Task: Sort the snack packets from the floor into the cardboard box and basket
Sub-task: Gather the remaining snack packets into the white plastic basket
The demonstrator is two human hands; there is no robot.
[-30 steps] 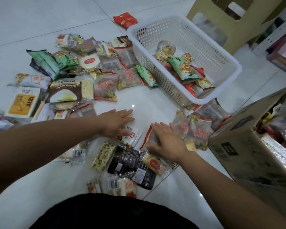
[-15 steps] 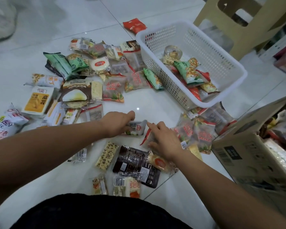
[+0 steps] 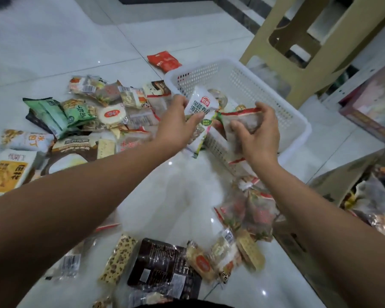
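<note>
Delivery step: left hand (image 3: 178, 123) pinches white printed sachet (image 3: 201, 104), right hand (image 3: 259, 132) grips clear red-trimmed packet (image 3: 242, 120) above white perforated basket (image 3: 242, 83); release probably next.

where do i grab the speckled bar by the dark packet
Pinch the bar across its narrow width near the middle, coming straight down. It lies flat on the floor, long and slim, so its long edges suit a pinch; the dark packet sits close on its right, so a sideways approach looks cramped.
</note>
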